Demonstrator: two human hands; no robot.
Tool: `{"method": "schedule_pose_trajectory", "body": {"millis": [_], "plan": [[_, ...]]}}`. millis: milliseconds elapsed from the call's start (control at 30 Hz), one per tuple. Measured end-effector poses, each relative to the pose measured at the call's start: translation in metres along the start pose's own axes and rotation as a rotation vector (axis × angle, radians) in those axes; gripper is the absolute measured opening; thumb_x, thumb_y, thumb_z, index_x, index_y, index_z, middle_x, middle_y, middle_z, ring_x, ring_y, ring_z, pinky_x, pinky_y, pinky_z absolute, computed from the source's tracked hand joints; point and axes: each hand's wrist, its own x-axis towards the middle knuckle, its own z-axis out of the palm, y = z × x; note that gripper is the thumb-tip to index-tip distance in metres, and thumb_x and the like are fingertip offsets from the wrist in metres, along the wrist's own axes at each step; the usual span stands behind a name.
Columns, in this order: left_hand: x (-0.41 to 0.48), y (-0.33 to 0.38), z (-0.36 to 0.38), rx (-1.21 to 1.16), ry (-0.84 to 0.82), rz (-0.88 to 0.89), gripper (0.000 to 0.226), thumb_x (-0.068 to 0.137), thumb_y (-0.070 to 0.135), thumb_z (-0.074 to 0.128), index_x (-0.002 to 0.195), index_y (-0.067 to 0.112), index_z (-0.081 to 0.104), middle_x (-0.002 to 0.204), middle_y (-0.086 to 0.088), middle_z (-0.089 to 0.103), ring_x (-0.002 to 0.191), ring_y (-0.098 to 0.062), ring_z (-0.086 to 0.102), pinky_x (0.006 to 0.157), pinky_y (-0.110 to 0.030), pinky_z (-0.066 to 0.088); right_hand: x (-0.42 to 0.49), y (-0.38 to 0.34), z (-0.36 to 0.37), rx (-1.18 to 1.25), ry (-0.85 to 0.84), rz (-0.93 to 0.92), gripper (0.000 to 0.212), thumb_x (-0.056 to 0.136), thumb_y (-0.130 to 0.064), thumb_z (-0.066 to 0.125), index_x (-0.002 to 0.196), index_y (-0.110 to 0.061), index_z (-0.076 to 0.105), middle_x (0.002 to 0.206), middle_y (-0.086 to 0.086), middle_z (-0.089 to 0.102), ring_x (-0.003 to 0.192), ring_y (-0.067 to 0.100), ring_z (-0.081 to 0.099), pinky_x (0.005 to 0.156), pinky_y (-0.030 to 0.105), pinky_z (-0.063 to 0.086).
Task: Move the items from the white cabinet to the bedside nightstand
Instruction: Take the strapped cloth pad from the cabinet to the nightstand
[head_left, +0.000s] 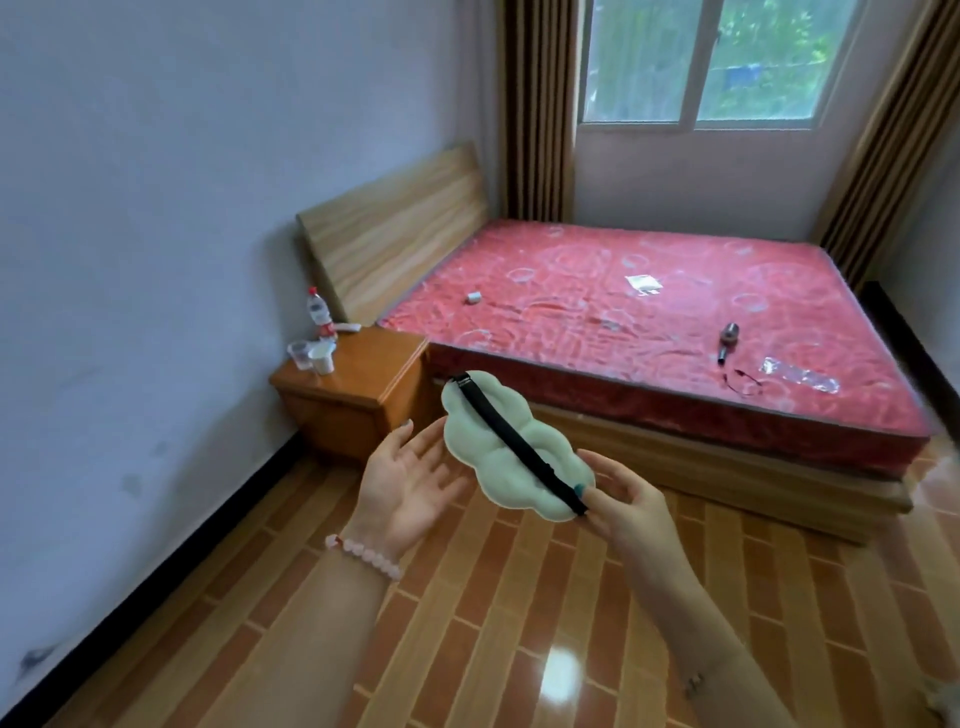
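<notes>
Green sleep mask (478, 436) pinched at one end by your right hand (626, 501); left hand (408, 486) spread beside; may slip before nightstand (384, 358).

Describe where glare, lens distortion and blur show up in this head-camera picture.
Head view: daylight from the window makes a glare patch on the tiled floor; wide-angle distortion tilts the right-hand curtain; things on the nightstand look soft, the eye mask sharper.
</notes>
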Motion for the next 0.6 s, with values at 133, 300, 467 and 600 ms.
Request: {"method": "schedule_pose_trajectory", "body": {"millis": [133,300,467,600], "plan": [[0.02,0.01,-0.008,-0.023,0.066,0.045,0.044,0.098,0.033,0.04,0.129,0.005,0.051,0.124,-0.016,0.062,0.116,-0.032,0.057,0.101,-0.05,0.041,0.044,0.001,0.008,-0.005,-0.096,0.026,0.033,0.086,-0.002,0.059,0.118,-0.012,0.059,0.102,0.008,0.07,0.086,0.02,0.07,0.065,0.024,0.055],[0.047,0.022,-0.025,-0.047,0.14,0.088,0.044,0.097,0.033,0.041,0.13,0.005,0.051,0.121,-0.015,0.064,0.114,-0.032,0.059,0.1,-0.05,0.042,0.09,0.011,0.024,-0.055,-0.172,0.061,0.035,0.086,-0.005,0.06,0.12,-0.014,0.059,0.102,0.005,0.071,0.09,0.022,0.069,0.082,0.04,0.056],[0.086,0.037,-0.042,-0.07,0.175,0.103,0.046,0.097,0.034,0.041,0.131,0.005,0.049,0.123,-0.015,0.063,0.114,-0.031,0.059,0.098,-0.049,0.043,0.137,0.021,0.043,-0.074,-0.2,0.1,0.034,0.086,-0.004,0.06,0.118,-0.015,0.059,0.103,0.007,0.07,0.09,0.022,0.069,0.08,0.037,0.056],[0.13,0.06,-0.058,-0.107,0.195,0.104,0.045,0.097,0.034,0.041,0.13,0.004,0.05,0.121,-0.016,0.064,0.115,-0.032,0.058,0.099,-0.05,0.043,0.186,0.027,0.067,-0.086,-0.204,0.129,0.033,0.086,-0.002,0.06,0.117,-0.014,0.06,0.103,0.007,0.07,0.089,0.02,0.07,0.073,0.029,0.057]]}}
